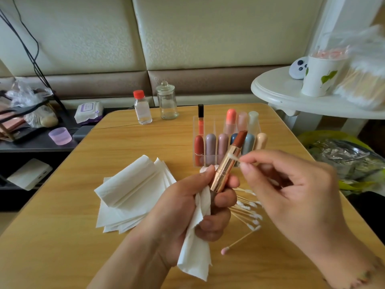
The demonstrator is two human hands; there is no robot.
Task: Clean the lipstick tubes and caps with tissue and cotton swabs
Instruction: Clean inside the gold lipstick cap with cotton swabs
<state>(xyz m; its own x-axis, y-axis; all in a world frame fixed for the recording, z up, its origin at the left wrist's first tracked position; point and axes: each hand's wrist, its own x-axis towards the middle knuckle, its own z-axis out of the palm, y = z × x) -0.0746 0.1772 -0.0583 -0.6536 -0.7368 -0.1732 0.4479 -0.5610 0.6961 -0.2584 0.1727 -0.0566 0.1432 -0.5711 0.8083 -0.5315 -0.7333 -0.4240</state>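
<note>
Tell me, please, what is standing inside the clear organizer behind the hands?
The clear organizer holds capped lipsticks in two rows and a lip gloss. The open lipstick in the left hand covers part of the front row.

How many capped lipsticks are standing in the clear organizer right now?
9 visible in the clear organizer: six in the front row, three in the back row. The open lipstick in the left hand may hide others.

An open rose-gold lipstick tube point(224, 170) with its brownish-red bullet extended tilts up to the right, a white tissue point(196, 243) bunched beneath it. A cotton swab point(234, 157) tip touches the tube's upper collar. Loose cotton swabs point(248, 213) lie on the table beside stacked tissues point(129, 195).
</note>
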